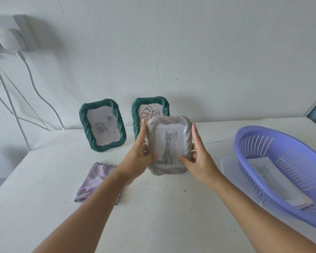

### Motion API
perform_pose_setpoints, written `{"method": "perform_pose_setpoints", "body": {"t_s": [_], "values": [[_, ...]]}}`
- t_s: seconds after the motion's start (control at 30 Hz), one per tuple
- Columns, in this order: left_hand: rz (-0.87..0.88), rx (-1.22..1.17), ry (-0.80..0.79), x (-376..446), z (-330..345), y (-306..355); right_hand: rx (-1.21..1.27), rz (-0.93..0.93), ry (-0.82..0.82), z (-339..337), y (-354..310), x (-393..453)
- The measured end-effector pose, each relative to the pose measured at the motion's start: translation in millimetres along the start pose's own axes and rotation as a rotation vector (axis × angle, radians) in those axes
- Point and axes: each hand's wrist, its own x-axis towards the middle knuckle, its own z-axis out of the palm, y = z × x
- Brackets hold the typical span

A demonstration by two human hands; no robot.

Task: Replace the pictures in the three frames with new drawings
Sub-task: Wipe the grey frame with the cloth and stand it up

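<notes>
Both hands hold white frame (169, 146) with cat picture (170, 147) above table (162, 216): left hand (137, 157) and right hand (199, 161) grip sides, thumbs on front. Advice: flip frame face down, support both edges. Backing clips unseen, probably behind.

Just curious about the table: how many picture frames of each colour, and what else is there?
Green frames: 2
White frame, held by left hand and right hand: 1
Purple basket: 1
Lilac cloth: 1
Total: 5
</notes>
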Motion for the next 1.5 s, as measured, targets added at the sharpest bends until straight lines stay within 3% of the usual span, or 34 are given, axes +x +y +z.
{"method": "perform_pose_setpoints", "body": {"t_s": [0.27, 0.47, 0.7, 1.2, 1.5], "values": [[0.095, 0.088, -0.029, 47.3, 19.0, 4.8, -0.117, 0.016, 0.171, -15.2, -1.1, 14.3], [0.073, 0.250, 0.051, 93.0, 41.3, 13.0, -0.141, 0.070, 0.322, -29.8, 2.3, 42.8], [0.086, 0.243, 0.006, 128.8, 61.9, 23.4, -0.154, 0.102, 0.441, -44.3, 12.5, 69.9], [0.100, 0.379, -0.049, 140.3, 67.2, 2.0, -0.157, 0.102, 0.502, -46.0, 32.6, 66.6], [0.066, 0.410, -0.063, 124.8, 67.7, 2.0, -0.136, 0.128, 0.449, -46.8, 27.0, 48.8]]}}
